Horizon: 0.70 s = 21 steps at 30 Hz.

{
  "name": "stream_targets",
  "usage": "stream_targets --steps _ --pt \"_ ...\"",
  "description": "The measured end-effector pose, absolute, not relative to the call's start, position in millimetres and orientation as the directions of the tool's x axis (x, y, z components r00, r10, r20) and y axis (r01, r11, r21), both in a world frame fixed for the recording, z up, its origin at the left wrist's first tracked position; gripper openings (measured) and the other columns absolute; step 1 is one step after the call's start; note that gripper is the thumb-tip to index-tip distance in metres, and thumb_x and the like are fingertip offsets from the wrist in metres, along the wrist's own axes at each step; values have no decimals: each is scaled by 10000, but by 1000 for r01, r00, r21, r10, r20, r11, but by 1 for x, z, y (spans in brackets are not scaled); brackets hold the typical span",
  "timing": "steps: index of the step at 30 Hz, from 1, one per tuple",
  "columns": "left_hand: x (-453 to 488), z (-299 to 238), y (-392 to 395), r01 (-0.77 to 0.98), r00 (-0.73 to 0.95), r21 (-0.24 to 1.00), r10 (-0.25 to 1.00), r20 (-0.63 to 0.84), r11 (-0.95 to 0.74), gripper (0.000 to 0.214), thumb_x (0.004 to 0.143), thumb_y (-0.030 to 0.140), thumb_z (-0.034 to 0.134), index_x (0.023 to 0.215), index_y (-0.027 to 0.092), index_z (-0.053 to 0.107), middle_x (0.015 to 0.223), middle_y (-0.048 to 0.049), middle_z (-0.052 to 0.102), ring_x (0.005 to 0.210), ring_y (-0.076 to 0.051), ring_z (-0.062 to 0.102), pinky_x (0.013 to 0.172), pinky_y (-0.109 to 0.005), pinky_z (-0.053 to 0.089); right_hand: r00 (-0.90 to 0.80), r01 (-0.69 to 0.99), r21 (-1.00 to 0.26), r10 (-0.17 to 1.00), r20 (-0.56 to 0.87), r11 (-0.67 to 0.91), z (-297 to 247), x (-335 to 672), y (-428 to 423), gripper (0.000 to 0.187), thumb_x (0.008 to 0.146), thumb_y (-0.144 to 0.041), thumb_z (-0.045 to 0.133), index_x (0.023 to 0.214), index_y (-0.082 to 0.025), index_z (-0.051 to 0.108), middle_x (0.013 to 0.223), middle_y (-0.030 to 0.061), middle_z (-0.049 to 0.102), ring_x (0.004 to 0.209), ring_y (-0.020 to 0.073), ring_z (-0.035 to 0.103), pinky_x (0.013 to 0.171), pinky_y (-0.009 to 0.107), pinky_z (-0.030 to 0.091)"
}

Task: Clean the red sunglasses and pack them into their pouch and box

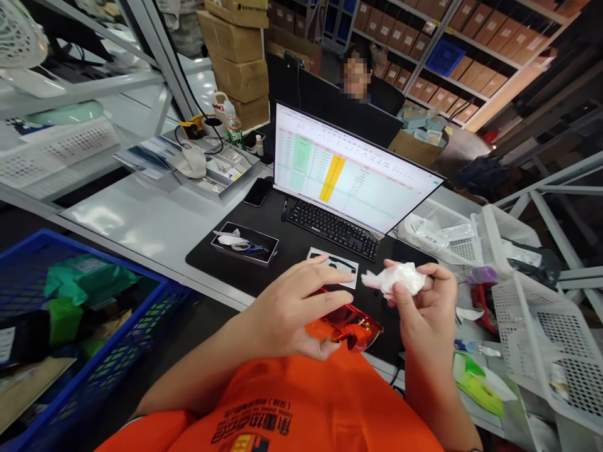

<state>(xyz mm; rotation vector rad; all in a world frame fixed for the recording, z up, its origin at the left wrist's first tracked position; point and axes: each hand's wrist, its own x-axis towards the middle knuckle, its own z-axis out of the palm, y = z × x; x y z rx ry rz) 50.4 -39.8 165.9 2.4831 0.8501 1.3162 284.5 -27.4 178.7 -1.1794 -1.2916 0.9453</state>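
Left hand (306, 304): fingers partly extended, thumb below, holding the glasses (365, 329) in front of the orange shirt (325, 402). Recommended: a light grip on the frame, fingers off the lenses. Right hand (426, 301): thumb and fingers pinched on a crumpled tissue (402, 279), apart from the glasses. Recommended: keep it bunched, no loose end trailing. Materials: crate (146, 323), blue latticed plastic; box (269, 243), rectangular, dark inside; glasses, glossy red, curved; tissue, white, soft-looking; basket (563, 329), white perforated plastic.
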Motion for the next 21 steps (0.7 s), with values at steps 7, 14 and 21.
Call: stream_targets --steps 7,14,21 --pt "50 159 -33 401 465 447 598 653 -800 476 773 312 741 1200 162 594 1310 -156 622 1242 -250 581 1177 -490 406 -130 155 -988 991 -13 7 193 280 -41 198 965 -355 594 1137 -280 529 1355 83 636 1030 194 677 874 318 553" --pt "48 155 -28 387 464 496 629 623 -777 475 750 291 738 1189 171 605 1322 -140 625 1240 -246 590 1166 -446 423 -364 169 -979 915 -172 -117 202 296 -53 235 1001 -343 521 1217 -331 612 1244 20 661 1057 192 632 879 278 517" --pt "47 154 -24 313 467 513 599 650 -800 466 745 221 743 1180 145 595 1228 -132 691 1116 -222 663 1154 -451 444 -304 -9 -977 932 -199 -212 179 318 -55 110 927 -305 646 1032 -293 616 1051 38 709 918 206 660 783 307 522"
